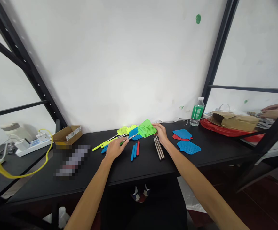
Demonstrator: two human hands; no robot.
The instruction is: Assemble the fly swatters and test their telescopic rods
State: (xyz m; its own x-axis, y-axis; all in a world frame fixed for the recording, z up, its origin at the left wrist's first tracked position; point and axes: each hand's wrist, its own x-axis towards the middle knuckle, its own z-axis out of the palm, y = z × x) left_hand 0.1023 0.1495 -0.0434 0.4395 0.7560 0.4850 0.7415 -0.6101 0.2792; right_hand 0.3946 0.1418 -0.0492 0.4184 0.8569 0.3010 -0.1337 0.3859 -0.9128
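Note:
A green fly swatter (147, 129) spans the space between my hands. Its green handle is in my left hand (115, 148), whose fingers are closed round it. At the head's right edge, my right hand (161, 132) pinches the mesh. Behind and left of it lie assembled swatters: a blue one (134, 133) and yellow ones (123, 130). Between my forearms rest loose blue handles (134, 151) and a red handle (138, 148). Several metal rods (159, 148) lie below my right hand. Loose blue swatter heads (189, 147) and a partly covered red head (177, 137) are farther right.
A water bottle (197, 112) stands at the back right, near an open cardboard box (234, 120) on red plastic. To the left are a small carton (68, 135), a power strip (34, 145) and a yellow cable (48, 153). Another person's hand (274, 111) shows far right.

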